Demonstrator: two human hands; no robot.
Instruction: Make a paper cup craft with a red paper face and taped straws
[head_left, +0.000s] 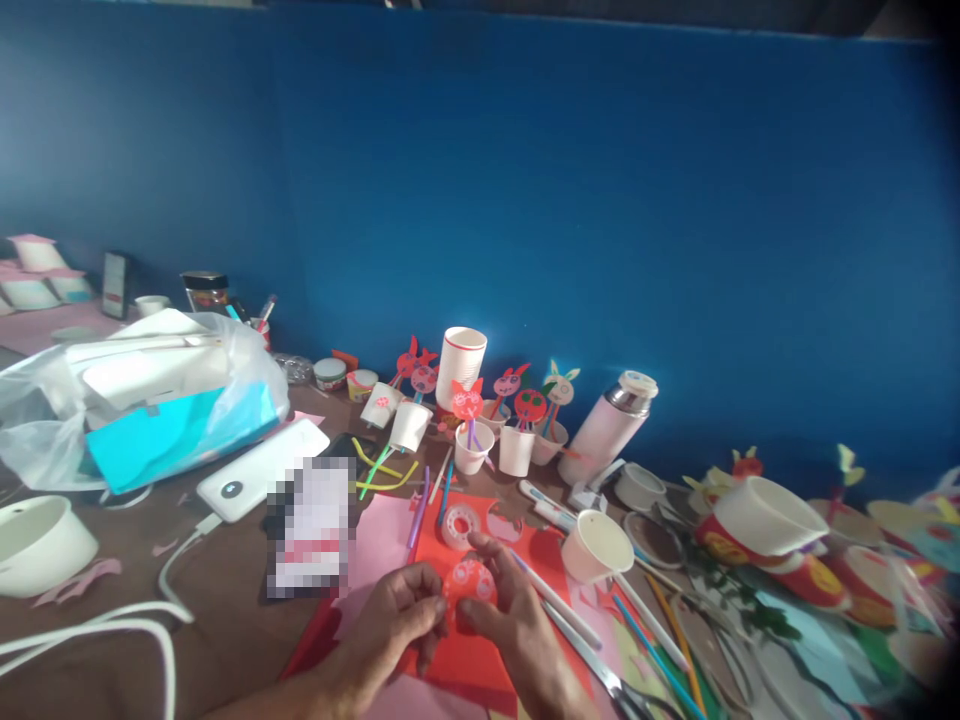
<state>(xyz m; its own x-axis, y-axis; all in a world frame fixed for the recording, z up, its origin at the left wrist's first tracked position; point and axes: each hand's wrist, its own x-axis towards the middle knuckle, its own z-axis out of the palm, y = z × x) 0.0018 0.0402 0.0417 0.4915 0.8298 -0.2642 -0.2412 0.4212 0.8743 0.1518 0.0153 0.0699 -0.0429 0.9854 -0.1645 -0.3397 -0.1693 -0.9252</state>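
Observation:
A round red paper cutout (471, 578) with a face drawn on it is held up over red paper sheets (459, 675). My left hand (394, 625) pinches its left edge with thumb and fingers. From the right, my right hand (517, 625) grips the same cutout, thumb in front and fingers behind. A roll of tape (448, 527) lies on the red paper just beyond my fingertips. Scissors (611, 680) and a white pen (574, 615) rest to the right of my right hand. Pink paper (379, 540) lies to the left.
Small paper cups with paper animal heads on straws, such as this cup (516, 452), stand behind. A thermos (609, 425) and a loose cup (598, 548) are on the right. Leftward lie a power bank (262, 470), a white cable (169, 640) and a plastic bag (37, 420).

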